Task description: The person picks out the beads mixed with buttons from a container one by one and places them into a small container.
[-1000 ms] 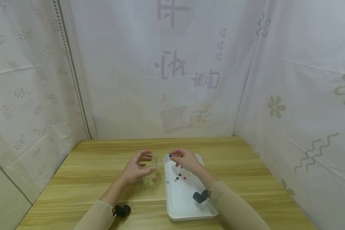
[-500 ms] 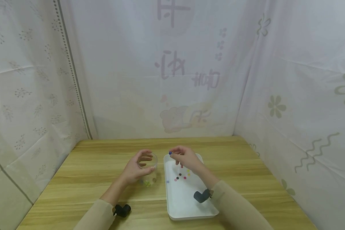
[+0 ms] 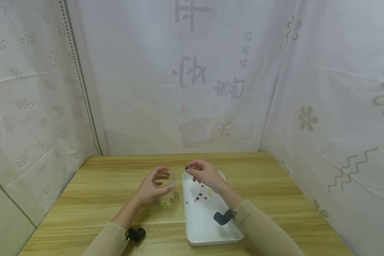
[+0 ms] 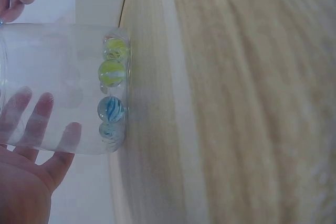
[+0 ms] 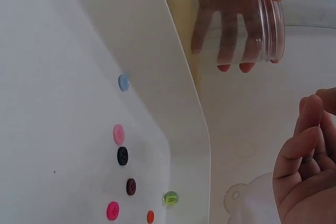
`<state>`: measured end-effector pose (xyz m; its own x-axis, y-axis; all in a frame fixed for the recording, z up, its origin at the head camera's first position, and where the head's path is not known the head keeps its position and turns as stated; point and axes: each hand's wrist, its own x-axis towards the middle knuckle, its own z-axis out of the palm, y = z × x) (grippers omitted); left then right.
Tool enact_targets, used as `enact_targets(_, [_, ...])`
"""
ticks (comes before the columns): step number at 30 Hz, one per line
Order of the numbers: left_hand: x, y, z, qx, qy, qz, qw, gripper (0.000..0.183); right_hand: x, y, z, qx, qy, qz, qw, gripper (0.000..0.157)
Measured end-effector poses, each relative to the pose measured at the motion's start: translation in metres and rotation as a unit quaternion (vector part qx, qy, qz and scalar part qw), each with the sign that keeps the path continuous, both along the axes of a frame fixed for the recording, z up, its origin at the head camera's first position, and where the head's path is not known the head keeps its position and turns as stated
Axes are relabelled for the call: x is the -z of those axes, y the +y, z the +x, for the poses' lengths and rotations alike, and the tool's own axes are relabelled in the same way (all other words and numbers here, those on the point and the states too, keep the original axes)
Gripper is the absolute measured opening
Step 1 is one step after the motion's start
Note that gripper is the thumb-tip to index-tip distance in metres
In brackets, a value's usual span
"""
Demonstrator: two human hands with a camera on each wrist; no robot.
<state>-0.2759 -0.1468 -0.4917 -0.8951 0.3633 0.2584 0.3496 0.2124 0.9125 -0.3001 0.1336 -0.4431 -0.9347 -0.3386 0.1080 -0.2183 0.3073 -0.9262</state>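
Note:
My left hand (image 3: 148,186) grips a clear jar (image 3: 169,193) that stands on the table, thumb and fingers round its side near the rim. Yellow-green marbles (image 4: 112,73) and blue-striped marbles (image 4: 111,109) lie at its bottom in the left wrist view. Over the far left corner of the white tray (image 3: 211,227), my right hand (image 3: 208,176) pinches a small dark blue round piece (image 3: 187,168) between thumb and fingertips, to the right of the jar and above its rim level. In the right wrist view the fingers hide that piece.
Inside the tray lie several loose buttons, among them a light blue button (image 5: 123,82), a pink button (image 5: 119,134) and a black button (image 5: 123,156), plus a green marble (image 5: 171,198). Its raised wall stands beside the jar. Printed curtains (image 3: 140,89) hang behind the wooden table (image 3: 121,167).
My right hand has risen slightly and shifted left with the blue piece, away from the tray toward the jar. The left hand and jar have stayed put.

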Motion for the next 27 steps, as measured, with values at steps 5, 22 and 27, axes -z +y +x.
enact_targets(5, [0.0,0.0,0.0,-0.003,0.008,-0.001,1.0,0.069,-0.006,-0.005,0.002,-0.012,0.005,-0.002,1.0,0.027])
enact_targets(22, [0.002,0.0,-0.001,0.003,0.012,-0.004,0.9999,0.066,-0.028,-0.023,0.011,-0.046,0.014,-0.01,0.999,0.034])
enact_targets(27, [0.002,-0.001,-0.001,0.005,0.014,-0.003,0.9999,0.066,-0.031,-0.027,0.011,-0.05,0.015,-0.01,0.999,0.03])
